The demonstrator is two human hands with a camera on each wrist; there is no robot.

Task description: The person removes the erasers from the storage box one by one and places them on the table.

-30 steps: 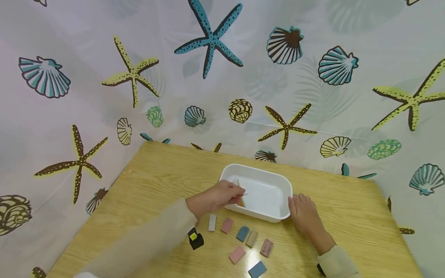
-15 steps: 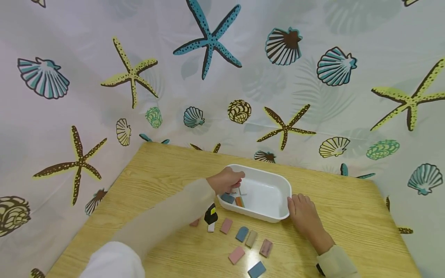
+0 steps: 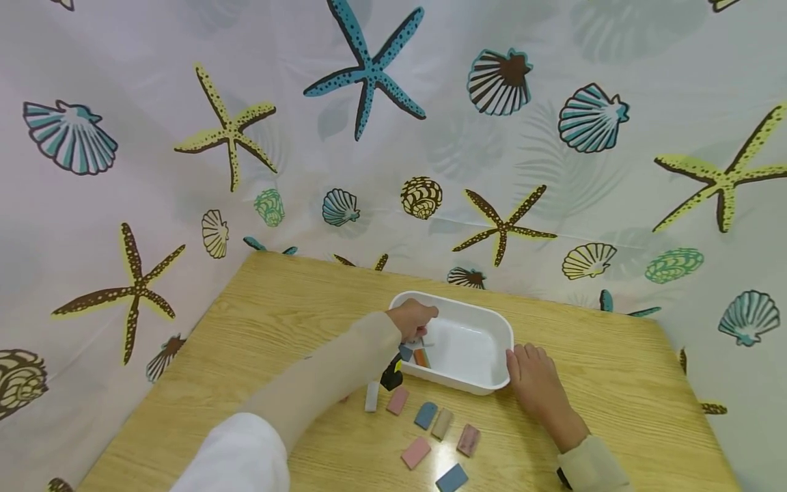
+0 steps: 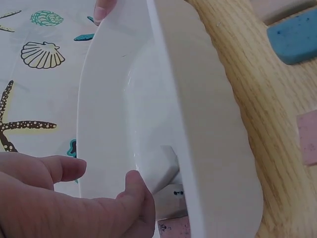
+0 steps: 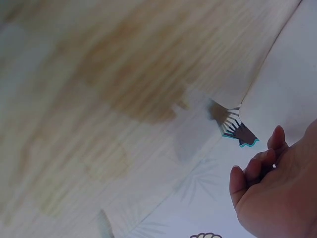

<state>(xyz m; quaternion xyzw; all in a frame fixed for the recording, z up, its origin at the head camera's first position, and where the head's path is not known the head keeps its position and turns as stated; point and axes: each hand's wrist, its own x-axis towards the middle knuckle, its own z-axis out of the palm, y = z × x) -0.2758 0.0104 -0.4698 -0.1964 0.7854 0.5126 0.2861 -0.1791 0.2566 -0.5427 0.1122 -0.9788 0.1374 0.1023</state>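
A white tray [image 3: 470, 335] stands on the wooden table. My left hand [image 3: 415, 320] reaches over its left end. In the left wrist view, thumb and fingers are apart with nothing seen between them. Below them lie a whitish block [image 4: 162, 168], a pale block with black dots [image 4: 171, 199] and a speckled pink block [image 4: 174, 227]. The head view also shows a blue block [image 3: 406, 353] and an orange-and-green block [image 3: 421, 358] there. My right hand [image 3: 533, 376] holds the tray's right end, thumb at the rim and fingers curled; their exact contact is partly hidden.
Several blocks lie before the tray: a white one [image 3: 371, 396], a pink one [image 3: 397, 400], a rounded blue one [image 3: 425, 415], a tan one [image 3: 442, 424] and others nearer. A patterned curtain [image 3: 381, 157] hangs behind and beside the table [image 3: 295, 294].
My left hand has moved farther back and slightly right over the tray, and its forearm has come forward. The blue block in the tray has come into sight. My right hand stays at the rim.
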